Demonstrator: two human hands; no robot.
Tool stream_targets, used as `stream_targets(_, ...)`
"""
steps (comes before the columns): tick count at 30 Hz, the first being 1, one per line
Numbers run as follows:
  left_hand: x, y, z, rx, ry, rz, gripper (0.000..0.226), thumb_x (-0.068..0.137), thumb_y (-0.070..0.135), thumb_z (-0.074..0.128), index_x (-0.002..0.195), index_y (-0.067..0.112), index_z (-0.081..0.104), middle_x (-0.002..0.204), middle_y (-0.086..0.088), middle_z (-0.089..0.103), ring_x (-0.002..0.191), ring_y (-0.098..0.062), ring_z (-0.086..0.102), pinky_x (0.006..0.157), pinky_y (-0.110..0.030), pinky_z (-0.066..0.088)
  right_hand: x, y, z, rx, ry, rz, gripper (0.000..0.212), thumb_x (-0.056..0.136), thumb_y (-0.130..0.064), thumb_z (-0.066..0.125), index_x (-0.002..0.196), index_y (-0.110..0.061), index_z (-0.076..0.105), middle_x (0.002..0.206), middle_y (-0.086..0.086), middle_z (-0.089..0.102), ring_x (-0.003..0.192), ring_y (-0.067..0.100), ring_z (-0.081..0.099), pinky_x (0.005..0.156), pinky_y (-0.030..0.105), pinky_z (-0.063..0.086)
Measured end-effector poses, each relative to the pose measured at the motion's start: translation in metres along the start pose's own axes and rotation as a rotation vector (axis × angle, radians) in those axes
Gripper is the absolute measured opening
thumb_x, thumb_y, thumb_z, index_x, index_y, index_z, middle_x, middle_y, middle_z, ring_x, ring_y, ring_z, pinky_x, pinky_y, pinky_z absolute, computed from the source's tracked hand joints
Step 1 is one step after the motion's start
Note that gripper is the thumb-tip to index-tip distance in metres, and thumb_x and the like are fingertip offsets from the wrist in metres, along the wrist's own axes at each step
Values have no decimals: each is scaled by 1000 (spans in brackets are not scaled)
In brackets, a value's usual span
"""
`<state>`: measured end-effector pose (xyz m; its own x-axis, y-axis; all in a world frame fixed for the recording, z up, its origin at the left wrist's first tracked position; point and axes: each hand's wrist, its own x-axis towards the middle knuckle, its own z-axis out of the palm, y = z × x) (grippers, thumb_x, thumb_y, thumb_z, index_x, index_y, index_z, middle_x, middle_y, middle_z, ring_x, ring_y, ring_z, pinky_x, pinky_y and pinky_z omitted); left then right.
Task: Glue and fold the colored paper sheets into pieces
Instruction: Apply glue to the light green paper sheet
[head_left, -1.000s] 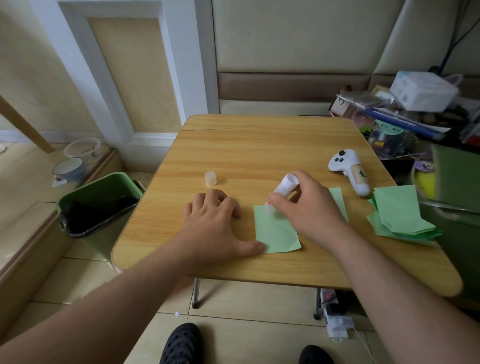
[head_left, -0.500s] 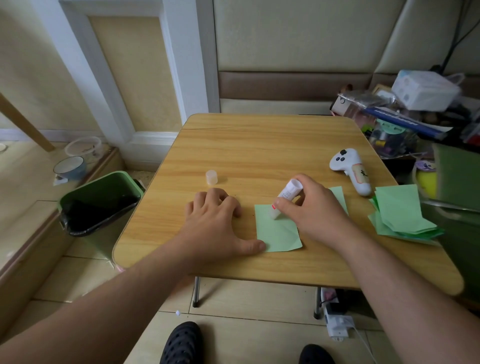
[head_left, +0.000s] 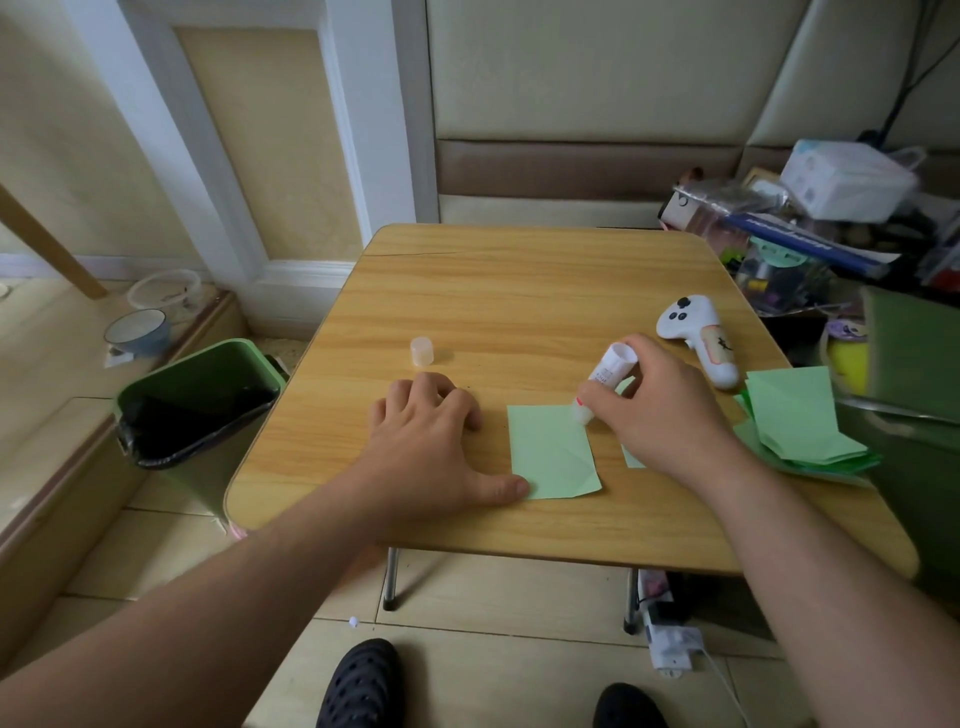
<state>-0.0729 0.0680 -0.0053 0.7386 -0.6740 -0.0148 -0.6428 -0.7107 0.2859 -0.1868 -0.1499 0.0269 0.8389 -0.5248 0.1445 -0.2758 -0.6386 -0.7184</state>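
The left hand (head_left: 431, 447) lies flat on the desk (head_left: 519, 291), thumb pinning the green paper sheet (head_left: 550, 452) so the right hand (head_left: 660, 410) can grip the glue stick (head_left: 605, 379) and rub its upper edge.

- Glue stick (head_left: 609, 375), held slanted over the counter's right half — small printed lines and a boxed mark run along its white barrel, too fine to read.
- White controller (head_left: 698, 340), near the counter's right edge — a dark scribbled mark sits on the beige patch of its handle; it cannot be made out as letters.
- Blue strip (head_left: 800, 240) in the clutter past the counter's far right corner — pale block lettering runs along it, upside down and blurred, not legible.
- White box (head_left: 848, 179) on top of that clutter — faint grey print on its side, unreadable.
- No word, brand or number can be read with certainty anywhere.
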Motion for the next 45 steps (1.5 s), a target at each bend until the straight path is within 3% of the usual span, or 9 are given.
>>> stream_targets(2, 0, 0, 0, -3, 5, -2, 81, 54, 98, 56, 111, 43, 44, 130, 12, 29, 131, -18, 23, 107, -37, 19, -1, -5, 7, 42, 1, -14, 21, 88, -41, 72, 93, -29, 55, 70, 0, 60, 54, 13, 47, 51, 33, 43)
stream_targets(6, -1, 0, 2, -1, 23, -5, 81, 53, 99, 56, 111, 43, 45, 129, 12, 30, 130, -18, 24, 107, -37, 19, -7, -17, 24, 64, -65, -54, 27, 89, -46, 76, 97, -30, 57, 62, -8, 54, 47, 9, 44, 48, 27, 39)
stream_targets(14, -2, 0, 2, 6, 21, -8, 85, 50, 101, 49, 112, 42, 45, 131, 11, 31, 130, -19, 26, 110, -39, 22, -9, -19, 30, 0, -123, -73, 29, 91, -49, 73, 95, -25, 57, 62, -7, 53, 49, 13, 44, 51, 33, 40)
stream_targets(17, -1, -1, 1, 6, 10, -4, 85, 52, 101, 50, 113, 42, 45, 131, 11, 31, 130, -19, 25, 111, -39, 21, -7, -13, 22, -2, -115, -62, 25, 91, -44, 74, 91, -26, 56, 59, -8, 55, 49, 12, 44, 46, 25, 36)
stream_targets(20, 0, 0, 1, 8, 8, -2, 84, 53, 100, 52, 113, 41, 45, 130, 11, 31, 130, -19, 25, 111, -39, 21, -7, -4, 11, 15, -117, -42, 22, 92, -39, 73, 88, -26, 56, 56, -19, 59, 49, 12, 42, 45, 22, 33)
stream_targets(26, -1, 0, -1, 7, -16, -6, 83, 52, 101, 52, 112, 43, 44, 131, 12, 30, 131, -18, 23, 111, -39, 20, -5, 8, -4, -26, -112, -3, 23, 89, -45, 74, 96, -33, 55, 75, 4, 65, 58, 22, 54, 57, 39, 49)
stream_targets(33, -2, -1, 1, 13, -1, 7, 82, 54, 101, 53, 112, 44, 42, 134, 12, 30, 132, -19, 23, 111, -40, 20, -5, 4, -5, -38, -51, -19, 19, 89, -40, 71, 94, -31, 55, 72, 3, 64, 57, 17, 51, 53, 36, 44)
stream_targets(38, -4, -2, 1, 14, 16, 12, 82, 54, 101, 52, 113, 44, 43, 134, 12, 32, 132, -19, 24, 110, -39, 21, -9, -11, 13, 96, -26, -61, 22, 89, -39, 75, 88, -26, 57, 62, -21, 59, 51, 7, 45, 50, 24, 40)
stream_targets(45, -5, -1, 0, -26, 42, 17, 79, 53, 100, 56, 113, 49, 44, 131, 12, 33, 130, -19, 27, 108, -39, 22, -12, -16, 31, 105, -79, -110, 28, 88, -44, 79, 84, -32, 54, 53, -9, 46, 47, 10, 39, 45, 25, 34)
